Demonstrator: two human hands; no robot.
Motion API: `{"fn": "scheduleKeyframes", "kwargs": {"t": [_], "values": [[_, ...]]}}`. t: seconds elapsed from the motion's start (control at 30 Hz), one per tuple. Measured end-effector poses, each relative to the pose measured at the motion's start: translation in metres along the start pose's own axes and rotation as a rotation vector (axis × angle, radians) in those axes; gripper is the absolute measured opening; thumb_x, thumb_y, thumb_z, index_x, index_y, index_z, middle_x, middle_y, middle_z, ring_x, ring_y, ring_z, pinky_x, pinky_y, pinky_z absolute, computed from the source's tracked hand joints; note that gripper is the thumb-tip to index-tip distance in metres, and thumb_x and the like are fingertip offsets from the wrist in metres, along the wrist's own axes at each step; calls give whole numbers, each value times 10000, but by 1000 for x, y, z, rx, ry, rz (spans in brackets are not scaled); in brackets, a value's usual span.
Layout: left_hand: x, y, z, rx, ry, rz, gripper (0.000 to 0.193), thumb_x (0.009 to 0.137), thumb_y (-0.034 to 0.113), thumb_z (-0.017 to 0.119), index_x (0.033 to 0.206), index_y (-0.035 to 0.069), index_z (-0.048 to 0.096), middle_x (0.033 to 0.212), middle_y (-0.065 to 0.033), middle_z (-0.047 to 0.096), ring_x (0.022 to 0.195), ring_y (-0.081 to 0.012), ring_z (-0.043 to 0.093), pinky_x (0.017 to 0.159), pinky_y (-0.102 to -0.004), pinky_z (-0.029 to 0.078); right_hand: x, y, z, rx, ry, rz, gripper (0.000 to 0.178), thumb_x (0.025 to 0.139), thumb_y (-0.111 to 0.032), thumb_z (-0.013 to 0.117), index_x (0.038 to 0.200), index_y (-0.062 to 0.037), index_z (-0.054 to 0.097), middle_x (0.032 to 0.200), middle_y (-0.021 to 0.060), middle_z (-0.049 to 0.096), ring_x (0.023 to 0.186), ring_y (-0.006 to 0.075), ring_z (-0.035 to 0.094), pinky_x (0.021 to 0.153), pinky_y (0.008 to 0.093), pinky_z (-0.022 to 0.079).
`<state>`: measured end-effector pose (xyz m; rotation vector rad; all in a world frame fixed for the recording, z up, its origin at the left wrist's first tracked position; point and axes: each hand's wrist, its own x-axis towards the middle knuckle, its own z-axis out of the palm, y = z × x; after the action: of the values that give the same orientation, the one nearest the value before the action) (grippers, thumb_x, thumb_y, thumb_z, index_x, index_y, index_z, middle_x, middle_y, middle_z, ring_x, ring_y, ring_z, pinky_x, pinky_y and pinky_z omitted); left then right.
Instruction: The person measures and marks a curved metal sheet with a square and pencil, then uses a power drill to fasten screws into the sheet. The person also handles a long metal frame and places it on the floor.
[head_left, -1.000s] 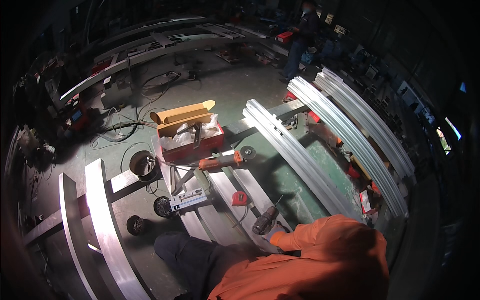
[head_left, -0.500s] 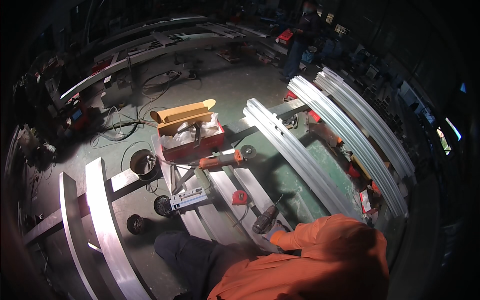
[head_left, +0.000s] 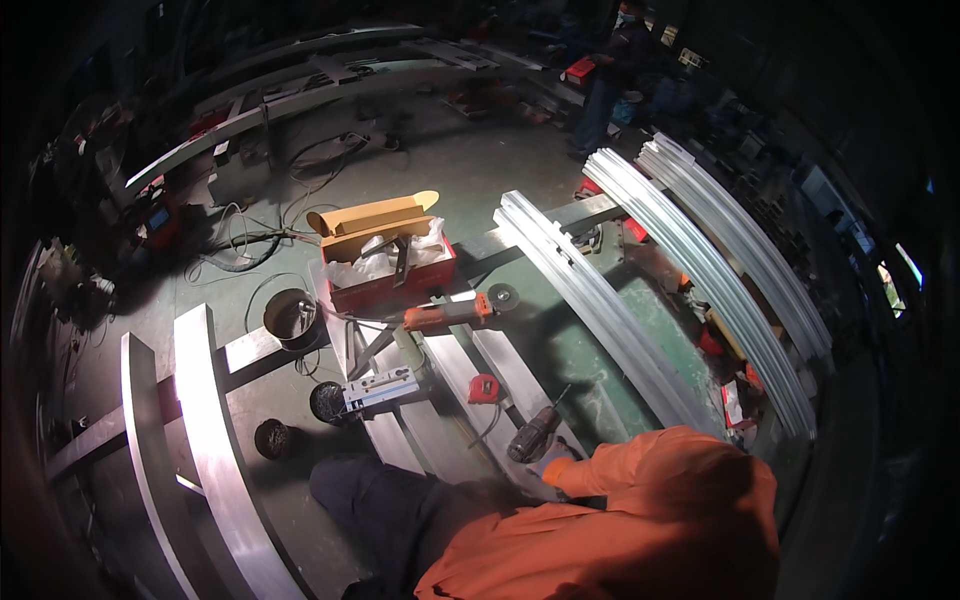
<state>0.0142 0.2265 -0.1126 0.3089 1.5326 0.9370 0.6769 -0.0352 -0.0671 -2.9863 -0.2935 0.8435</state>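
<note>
My right hand (head_left: 553, 462), in a greyish glove below an orange cuff, is closed at the grip of a dark power drill (head_left: 533, 437). Most of the fingers are hidden behind the drill and the sleeve. The thin bit points away and slightly right, above pale metal bars. My left hand is out of view. Just left of the drill, a red tape measure (head_left: 483, 389) rests on a bar. Beyond it lies an orange angle grinder (head_left: 450, 314) with a round disc. A slotted metal plate (head_left: 380, 390) lies further left.
An opened red box (head_left: 392, 285) with white wrapping stands past the grinder. Left are a metal can (head_left: 291, 320), dark round containers (head_left: 272, 438) and long beams (head_left: 215, 430). Bundled profiles (head_left: 700, 280) run along the right. A person (head_left: 602, 95) stands far back; cables (head_left: 245, 250) cross the floor.
The view has shifted slightly, so things sit a little differently in the picture. My right hand stays at the drill, and nothing on the bars has visibly been moved.
</note>
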Motion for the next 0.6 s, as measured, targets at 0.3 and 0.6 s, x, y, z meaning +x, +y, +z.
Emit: {"fn": "scheduleKeyframes", "kwargs": {"t": [0.3, 0.6], "values": [[6, 0, 3, -20, 55, -29, 705, 1068, 574, 386, 1216, -53, 674, 977, -143, 700, 862, -285, 632, 757, -499, 507, -9, -14, -24, 158, -108, -73, 1291, 637, -562, 850, 1583, 14, 187, 1555, 248, 404, 1427, 387, 433, 1181, 447, 368], [19, -3, 13, -17, 24, -59, 688, 1065, 574, 401, 1233, -34, 675, 989, -129, 715, 881, -302, 644, 760, -487, 509, -11, -7, -24, 164, -102, -18, 1247, 672, -553, 830, 1578, 11, 186, 1513, 250, 458, 1399, 389, 466, 1167, 448, 384]]}}
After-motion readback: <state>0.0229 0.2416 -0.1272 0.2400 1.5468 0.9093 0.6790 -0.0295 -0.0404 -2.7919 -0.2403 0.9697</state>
